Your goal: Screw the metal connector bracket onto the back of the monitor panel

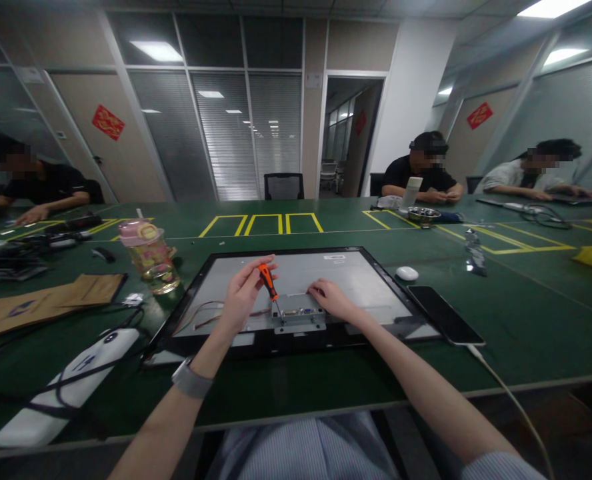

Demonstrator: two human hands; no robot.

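Note:
An orange and black screwdriver (267, 281) is held in my left hand (245, 290), its shaft slanting down to a metal bracket with connector ports (299, 321). That bracket lies at the near edge of a flat display panel (371, 280), which rests on the table with its grey metal back up. My right hand (330, 296) touches the bracket's far right corner with its fingers bent together; whatever they pinch is hidden. Thin loose wires (203, 313) run over the panel left of the bracket.
Left of the panel stand a pink-lidded drink bottle (151, 257) and a white power strip (76, 383) with black cables, near a brown paper bag (51, 303). On the right lie a phone (445, 313) with its cable and a white earbud case (407, 273). Several people sit across the table.

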